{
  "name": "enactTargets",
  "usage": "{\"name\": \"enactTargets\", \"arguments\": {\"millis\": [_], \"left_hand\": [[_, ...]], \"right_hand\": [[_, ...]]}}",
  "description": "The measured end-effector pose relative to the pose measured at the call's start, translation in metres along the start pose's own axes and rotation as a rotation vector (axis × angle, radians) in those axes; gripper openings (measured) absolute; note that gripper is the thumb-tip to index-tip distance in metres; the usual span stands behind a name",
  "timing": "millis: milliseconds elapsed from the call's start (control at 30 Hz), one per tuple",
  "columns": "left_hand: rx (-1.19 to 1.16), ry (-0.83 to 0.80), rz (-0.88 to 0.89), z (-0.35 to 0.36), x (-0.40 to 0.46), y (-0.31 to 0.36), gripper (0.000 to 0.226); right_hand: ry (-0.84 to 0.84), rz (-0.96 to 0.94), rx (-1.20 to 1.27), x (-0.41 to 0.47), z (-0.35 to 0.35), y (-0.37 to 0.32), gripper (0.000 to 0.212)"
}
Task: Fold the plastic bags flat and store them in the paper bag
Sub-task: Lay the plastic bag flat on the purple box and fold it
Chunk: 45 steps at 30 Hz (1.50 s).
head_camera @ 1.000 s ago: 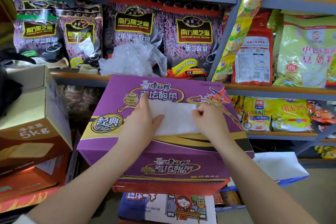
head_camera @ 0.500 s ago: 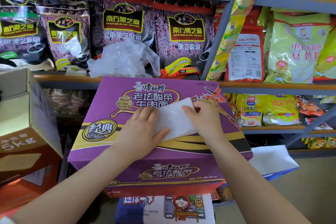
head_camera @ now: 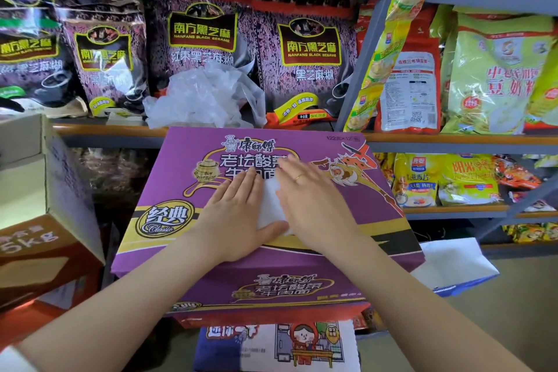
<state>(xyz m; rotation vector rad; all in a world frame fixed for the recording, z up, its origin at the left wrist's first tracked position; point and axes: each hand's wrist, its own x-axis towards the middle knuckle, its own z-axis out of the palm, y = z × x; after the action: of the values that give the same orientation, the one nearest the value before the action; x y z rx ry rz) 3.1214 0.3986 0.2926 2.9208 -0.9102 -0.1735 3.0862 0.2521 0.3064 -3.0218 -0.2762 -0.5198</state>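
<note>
Flat open left hand (head_camera: 238, 214) and right hand (head_camera: 311, 202) press folded plastic bag (head_camera: 271, 205).

Stocked metal shelves (head_camera: 271, 130) (grey) — shop.

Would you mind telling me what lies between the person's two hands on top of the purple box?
In the head view, a strip of the folded white plastic bag shows between the left hand and right hand, both pressed flat on it atop the purple box.

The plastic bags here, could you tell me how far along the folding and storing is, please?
In hand: both the left hand and right hand press one folded plastic bag flat on the purple box. Left: the crumpled bags on the shelf remain unfolded. Nothing visibly stored yet.
</note>
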Motion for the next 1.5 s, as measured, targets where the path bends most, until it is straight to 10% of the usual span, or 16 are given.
{"name": "enactTargets", "arguments": {"millis": [167, 567, 1033, 1233, 1500], "left_hand": [[0.023, 0.005, 0.02, 0.003, 0.0, -0.003, 0.133], [0.023, 0.117, 0.237, -0.003, 0.022, 0.025, 0.103], [0.074, 0.02, -0.026, 0.003, -0.023, -0.013, 0.1], [0.099, 0.141, 0.112, 0.001, -0.031, -0.01, 0.081], [-0.047, -0.022, 0.022, -0.004, -0.031, -0.003, 0.12]], "right_hand": [[-0.328, 0.013, 0.005, -0.006, 0.01, 0.016, 0.084], [-0.501, 0.043, 0.069, -0.006, 0.003, 0.033, 0.062], [-0.465, 0.062, 0.031, -0.025, -0.007, 0.053, 0.055], [-0.336, -0.24, 0.072, -0.022, -0.007, 0.027, 0.051], [-0.546, -0.21, 0.079, -0.019, -0.009, 0.064, 0.083]]}}
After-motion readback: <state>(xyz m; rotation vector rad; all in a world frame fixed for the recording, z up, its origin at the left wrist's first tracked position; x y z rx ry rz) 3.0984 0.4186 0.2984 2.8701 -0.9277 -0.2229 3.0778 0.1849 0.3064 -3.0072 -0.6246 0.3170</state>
